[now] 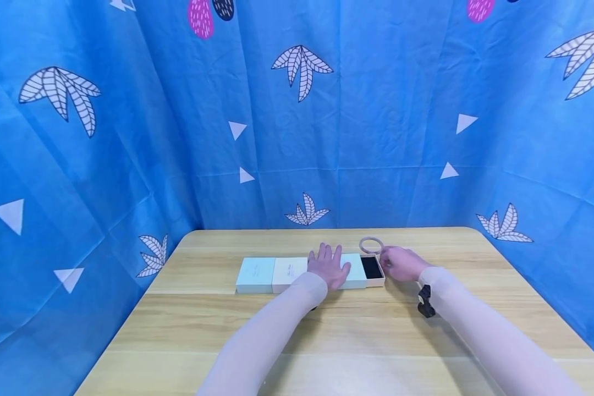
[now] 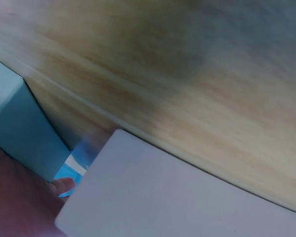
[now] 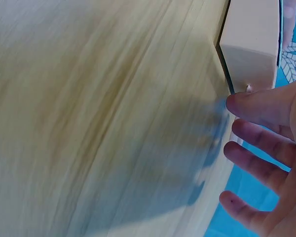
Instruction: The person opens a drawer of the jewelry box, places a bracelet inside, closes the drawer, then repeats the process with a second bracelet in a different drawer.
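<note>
A light blue box and a pale pink box stand in a row with a mint box on the table. My left hand rests on the row with its fingers spread, thumb over the mint box, and hides part of it. From the mint box's right end a pink drawer with a black lining sticks out. My right hand is at the drawer's outer end. In the right wrist view its fingers are apart, thumb near a small pull on the drawer front.
A pink ring lies just behind the drawer, close to the right hand. The wooden table ends at a patterned blue curtain at the back and sides. A black strap is on the right wrist.
</note>
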Tool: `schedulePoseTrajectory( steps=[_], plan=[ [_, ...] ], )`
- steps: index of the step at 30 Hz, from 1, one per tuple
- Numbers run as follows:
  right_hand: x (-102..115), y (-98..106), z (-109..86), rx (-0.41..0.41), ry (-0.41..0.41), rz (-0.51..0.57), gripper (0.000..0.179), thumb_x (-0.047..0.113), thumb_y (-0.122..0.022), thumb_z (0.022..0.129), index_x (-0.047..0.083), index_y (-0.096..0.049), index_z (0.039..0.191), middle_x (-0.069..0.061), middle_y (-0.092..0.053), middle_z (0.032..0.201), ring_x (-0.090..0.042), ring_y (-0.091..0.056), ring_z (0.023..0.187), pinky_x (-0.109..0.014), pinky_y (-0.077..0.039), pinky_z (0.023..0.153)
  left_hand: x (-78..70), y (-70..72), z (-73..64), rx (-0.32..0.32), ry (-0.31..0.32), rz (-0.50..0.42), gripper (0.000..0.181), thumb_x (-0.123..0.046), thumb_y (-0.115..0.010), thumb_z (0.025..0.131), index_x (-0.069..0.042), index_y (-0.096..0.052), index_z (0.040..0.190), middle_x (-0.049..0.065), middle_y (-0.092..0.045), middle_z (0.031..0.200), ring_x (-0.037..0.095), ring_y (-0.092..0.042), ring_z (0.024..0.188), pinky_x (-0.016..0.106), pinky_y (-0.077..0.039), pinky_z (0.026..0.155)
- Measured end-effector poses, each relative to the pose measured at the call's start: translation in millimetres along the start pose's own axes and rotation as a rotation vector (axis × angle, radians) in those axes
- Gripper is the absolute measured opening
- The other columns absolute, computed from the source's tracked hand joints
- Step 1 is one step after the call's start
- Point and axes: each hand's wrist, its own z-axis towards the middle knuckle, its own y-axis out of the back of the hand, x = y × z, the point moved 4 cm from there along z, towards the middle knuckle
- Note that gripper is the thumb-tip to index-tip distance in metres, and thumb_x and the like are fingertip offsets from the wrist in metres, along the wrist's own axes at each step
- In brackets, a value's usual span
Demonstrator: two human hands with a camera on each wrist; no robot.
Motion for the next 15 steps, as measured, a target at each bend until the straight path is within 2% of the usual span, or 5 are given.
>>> schedulePoseTrajectory(
  steps=[6, 15],
  plan=[
    [-4.8, 1.3, -4.3, 0.004, -0.015, -0.007, 0.018, 0.002, -0.064, 0.085, 0.017, -0.068, 0.077, 0.003, -0.064, 0.09, -0.016, -0.06, 0.08, -0.045, -0.055, 0.077, 0.4, -0.4, -1.4, -0.003, -0.003, 0.0, 0.071, -0.061, -0.014, 0.103, -0.024, -0.01, 0.164, 0.008, -0.014, 0.17, 0.027, -0.005, 0.158, 0.053, -0.012, 0.125],
    [-11.2, 4.8, -9.5, 0.017, -0.029, -0.033, 0.021, 0.001, -0.063, 0.083, 0.019, -0.064, 0.072, 0.002, -0.063, 0.089, -0.015, -0.057, 0.075, -0.04, -0.052, 0.07, 0.4, -0.9, -0.2, 0.002, -0.003, -0.014, 0.071, -0.06, -0.014, 0.103, -0.024, -0.009, 0.164, 0.009, -0.013, 0.17, 0.027, -0.003, 0.158, 0.054, -0.011, 0.125]
  ],
)
